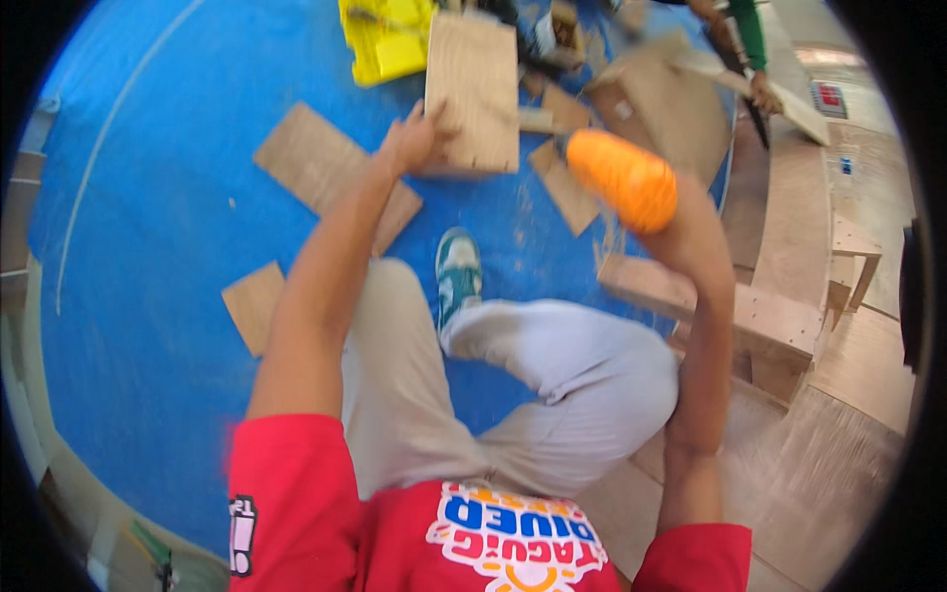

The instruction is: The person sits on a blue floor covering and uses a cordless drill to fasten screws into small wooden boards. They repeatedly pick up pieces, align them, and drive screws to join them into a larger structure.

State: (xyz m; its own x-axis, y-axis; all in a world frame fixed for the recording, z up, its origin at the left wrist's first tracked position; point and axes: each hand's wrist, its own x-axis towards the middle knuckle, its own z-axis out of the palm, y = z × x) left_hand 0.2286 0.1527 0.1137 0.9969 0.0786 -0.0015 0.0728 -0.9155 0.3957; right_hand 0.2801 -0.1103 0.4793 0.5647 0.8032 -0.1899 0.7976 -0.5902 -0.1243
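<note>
A pale plywood box [473,89] stands on the blue floor ahead of me. My left hand [424,138] is bare and grips the box at its near left edge, fingers over the top face. To the right of the box, my right hand [626,183] is in an orange knitted-looking glove and held up off the floor. That hand looks closed, with a small dark tip at its far left end; what it holds is blurred and I cannot make it out. A flat wooden board [330,168] lies under my left forearm.
A yellow plastic case [387,44] lies beyond the box. Small wood offcuts [564,187] and a square piece [254,306] are scattered about. Long plywood structures [789,247] stand at the right. At the far right a co-worker's hand [764,94] holds a board.
</note>
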